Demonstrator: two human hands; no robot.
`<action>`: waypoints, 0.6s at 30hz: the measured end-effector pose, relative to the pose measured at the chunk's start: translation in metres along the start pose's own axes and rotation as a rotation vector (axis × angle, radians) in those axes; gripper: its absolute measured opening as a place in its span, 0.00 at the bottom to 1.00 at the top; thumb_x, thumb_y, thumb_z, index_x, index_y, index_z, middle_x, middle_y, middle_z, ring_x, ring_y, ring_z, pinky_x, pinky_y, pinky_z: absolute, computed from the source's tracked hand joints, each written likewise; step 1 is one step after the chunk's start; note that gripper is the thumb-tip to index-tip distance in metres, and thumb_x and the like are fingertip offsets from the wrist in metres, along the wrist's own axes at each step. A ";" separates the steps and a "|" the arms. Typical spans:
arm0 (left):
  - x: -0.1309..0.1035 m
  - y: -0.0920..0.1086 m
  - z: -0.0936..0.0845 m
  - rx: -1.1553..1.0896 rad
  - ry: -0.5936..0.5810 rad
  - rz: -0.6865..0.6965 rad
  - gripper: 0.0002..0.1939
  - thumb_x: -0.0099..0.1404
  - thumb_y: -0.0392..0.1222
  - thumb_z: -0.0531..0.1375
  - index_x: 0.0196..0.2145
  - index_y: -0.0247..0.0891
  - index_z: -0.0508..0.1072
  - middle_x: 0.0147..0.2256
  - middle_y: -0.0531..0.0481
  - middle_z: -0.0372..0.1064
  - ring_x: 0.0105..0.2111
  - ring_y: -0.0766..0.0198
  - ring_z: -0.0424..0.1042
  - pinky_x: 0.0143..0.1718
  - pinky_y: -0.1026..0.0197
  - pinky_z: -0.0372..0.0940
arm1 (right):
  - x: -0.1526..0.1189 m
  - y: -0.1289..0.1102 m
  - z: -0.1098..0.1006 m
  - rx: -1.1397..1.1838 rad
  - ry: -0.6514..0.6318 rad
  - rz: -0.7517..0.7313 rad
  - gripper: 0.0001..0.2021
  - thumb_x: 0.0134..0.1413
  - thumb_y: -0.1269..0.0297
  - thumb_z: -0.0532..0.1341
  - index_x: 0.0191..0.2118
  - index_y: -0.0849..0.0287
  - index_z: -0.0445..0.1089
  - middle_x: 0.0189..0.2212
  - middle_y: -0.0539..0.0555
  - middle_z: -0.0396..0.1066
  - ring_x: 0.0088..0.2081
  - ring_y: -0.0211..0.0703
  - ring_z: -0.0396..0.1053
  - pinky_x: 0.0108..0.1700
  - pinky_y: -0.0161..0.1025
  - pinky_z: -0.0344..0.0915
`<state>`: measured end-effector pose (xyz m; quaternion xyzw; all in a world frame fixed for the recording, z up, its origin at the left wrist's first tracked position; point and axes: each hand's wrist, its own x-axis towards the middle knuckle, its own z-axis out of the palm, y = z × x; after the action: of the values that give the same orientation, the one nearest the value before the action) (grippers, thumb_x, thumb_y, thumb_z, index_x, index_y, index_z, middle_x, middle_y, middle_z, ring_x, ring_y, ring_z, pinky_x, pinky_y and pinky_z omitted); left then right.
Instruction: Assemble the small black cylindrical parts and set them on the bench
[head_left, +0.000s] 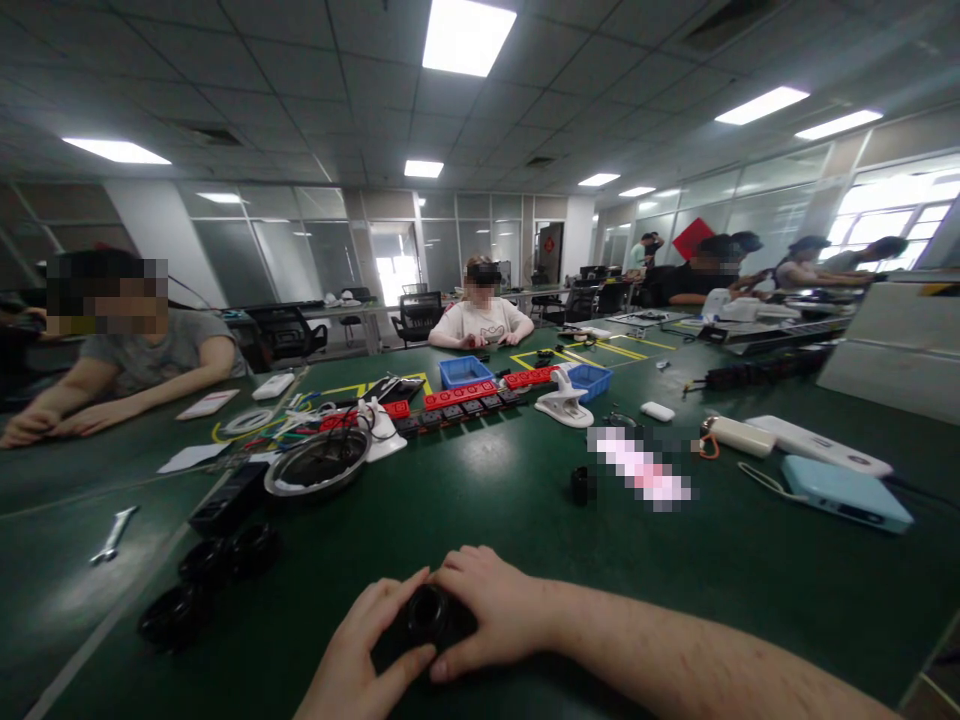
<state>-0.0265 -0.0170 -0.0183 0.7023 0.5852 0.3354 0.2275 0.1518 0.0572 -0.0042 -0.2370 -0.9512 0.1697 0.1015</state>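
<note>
At the table's near edge, my left hand (366, 640) curls around a black round part with a hole in its top (427, 610). From the other side my right hand (491, 612) grips the same part, its fingers wrapped behind it and thumb in front. The part's lower side is hidden, and its exact kind cannot be made out. Off to the left lie several similar black ring-shaped pieces (171, 615), near a black box (229, 497). A small black cylinder (580, 485) stands beyond my right hand.
A wrench (115, 535) lies far left. Ahead are a metal bowl (319, 487), red power strips (459, 395), blue trays (465, 373) and a white clip stand (564, 405). A light-blue box (847, 490) sits right. Other people sit around the green table (495, 510).
</note>
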 end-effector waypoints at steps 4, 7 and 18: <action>0.000 0.001 -0.003 -0.030 -0.011 0.005 0.23 0.51 0.41 0.60 0.47 0.48 0.68 0.40 0.49 0.69 0.43 0.57 0.67 0.45 0.56 0.64 | 0.002 0.018 -0.010 0.177 -0.163 -0.126 0.20 0.43 0.56 0.62 0.41 0.62 0.65 0.32 0.51 0.65 0.35 0.39 0.62 0.38 0.35 0.58; -0.001 0.005 -0.003 -0.020 -0.043 0.034 0.21 0.51 0.40 0.60 0.44 0.48 0.70 0.40 0.49 0.70 0.42 0.56 0.68 0.44 0.57 0.64 | 0.003 0.021 -0.010 0.296 -0.185 -0.099 0.17 0.42 0.59 0.63 0.39 0.61 0.66 0.29 0.47 0.64 0.31 0.34 0.61 0.32 0.29 0.57; -0.002 0.000 0.002 0.040 0.010 -0.009 0.18 0.52 0.42 0.60 0.43 0.44 0.70 0.42 0.48 0.69 0.44 0.54 0.66 0.45 0.53 0.63 | -0.001 -0.005 0.004 -0.094 0.069 0.087 0.31 0.31 0.38 0.59 0.34 0.62 0.65 0.30 0.54 0.66 0.33 0.45 0.62 0.38 0.42 0.57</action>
<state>-0.0254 -0.0187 -0.0200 0.7024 0.5960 0.3264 0.2118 0.1489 0.0511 -0.0063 -0.2882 -0.9429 0.1207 0.1154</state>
